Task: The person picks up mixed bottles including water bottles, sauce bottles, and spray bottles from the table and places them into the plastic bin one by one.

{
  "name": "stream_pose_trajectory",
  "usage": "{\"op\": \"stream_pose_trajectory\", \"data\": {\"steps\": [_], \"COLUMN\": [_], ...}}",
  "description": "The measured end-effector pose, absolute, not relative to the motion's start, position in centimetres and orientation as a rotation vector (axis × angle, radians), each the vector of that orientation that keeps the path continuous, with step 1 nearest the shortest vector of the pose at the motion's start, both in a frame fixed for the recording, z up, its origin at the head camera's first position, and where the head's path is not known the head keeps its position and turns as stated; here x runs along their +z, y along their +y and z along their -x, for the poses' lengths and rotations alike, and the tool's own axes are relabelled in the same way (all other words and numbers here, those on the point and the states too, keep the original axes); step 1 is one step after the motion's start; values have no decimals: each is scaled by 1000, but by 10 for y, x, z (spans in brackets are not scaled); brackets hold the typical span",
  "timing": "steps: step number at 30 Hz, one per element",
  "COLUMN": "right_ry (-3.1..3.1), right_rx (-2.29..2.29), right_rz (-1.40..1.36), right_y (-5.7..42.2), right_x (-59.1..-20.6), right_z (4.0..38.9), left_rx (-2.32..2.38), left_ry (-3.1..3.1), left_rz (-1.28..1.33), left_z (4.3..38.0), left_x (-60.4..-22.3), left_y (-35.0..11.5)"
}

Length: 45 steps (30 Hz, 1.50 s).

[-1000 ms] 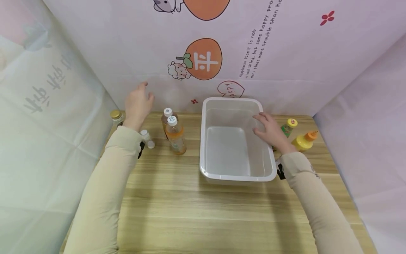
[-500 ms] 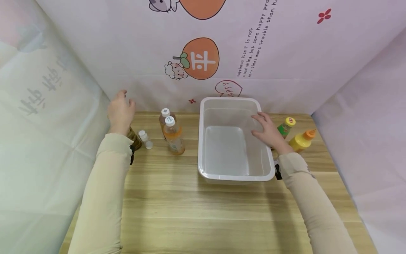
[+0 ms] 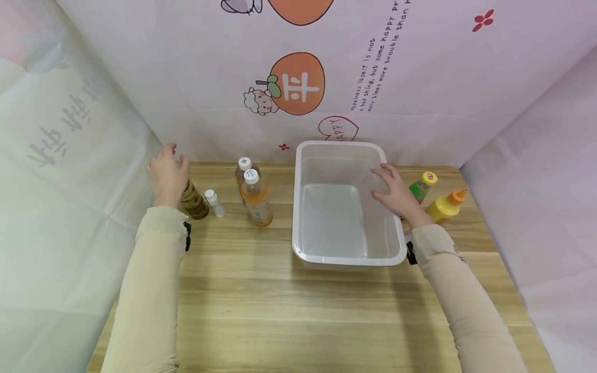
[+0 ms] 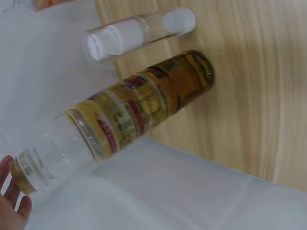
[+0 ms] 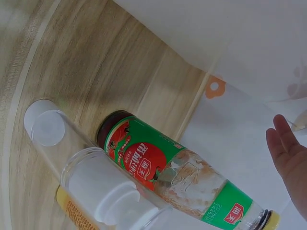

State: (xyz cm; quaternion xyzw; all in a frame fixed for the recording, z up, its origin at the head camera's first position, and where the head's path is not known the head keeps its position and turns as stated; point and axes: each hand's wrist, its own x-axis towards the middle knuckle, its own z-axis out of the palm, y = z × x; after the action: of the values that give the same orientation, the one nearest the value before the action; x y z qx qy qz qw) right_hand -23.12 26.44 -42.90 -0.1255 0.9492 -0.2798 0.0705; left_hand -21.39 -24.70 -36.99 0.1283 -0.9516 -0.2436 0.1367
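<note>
My left hand (image 3: 167,176) is over a tall glass bottle (image 3: 193,201) at the left, its fingers spread and slightly bent. In the left wrist view, fingertips lie at the gold cap (image 4: 23,178) of this bottle; whether they touch it is unclear. A small clear bottle with a white top (image 4: 139,33) stands beside it. My right hand (image 3: 396,191) hovers by the right rim of a white plastic basin (image 3: 298,207), fingers loose and holding nothing. Close to it are a tomato sauce bottle (image 5: 144,158) with a yellow cap and a clear cylindrical bottle (image 5: 86,163).
Two drink bottles (image 3: 258,204) with white caps stand between the left hand and the basin. A yellow squeeze bottle (image 3: 445,207) with an orange nozzle is at the right. Printed white sheets (image 3: 396,134) wall in the wooden table (image 3: 298,321).
My left hand has moved left and down toward the tall gold-capped bottle, uncovering more of its body. The right hand has stayed by the basin's rim.
</note>
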Motion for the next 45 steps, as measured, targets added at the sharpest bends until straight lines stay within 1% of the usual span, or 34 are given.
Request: {"op": "stream_pose_trajectory", "data": {"steps": [14, 24, 29, 37, 45], "right_ry": [2867, 2875, 2868, 2863, 2872], "right_rx": [-853, -849, -856, -870, -887], "right_rz": [380, 378, 369, 362, 362], "right_y": [265, 264, 264, 265, 266], "right_x": [-431, -430, -430, -430, -433], "right_z": [232, 232, 231, 231, 232], "left_rx": [-711, -721, -906, -1337, -1368], "left_ry": [-2774, -2772, -2730, -2538, -2431], "left_rz": [-371, -410, -477, -676, -704], "left_z": [200, 196, 196, 199, 202], "left_x": [-386, -391, -394, -397, -398], "left_y": [-272, -278, -278, -276, -271]}}
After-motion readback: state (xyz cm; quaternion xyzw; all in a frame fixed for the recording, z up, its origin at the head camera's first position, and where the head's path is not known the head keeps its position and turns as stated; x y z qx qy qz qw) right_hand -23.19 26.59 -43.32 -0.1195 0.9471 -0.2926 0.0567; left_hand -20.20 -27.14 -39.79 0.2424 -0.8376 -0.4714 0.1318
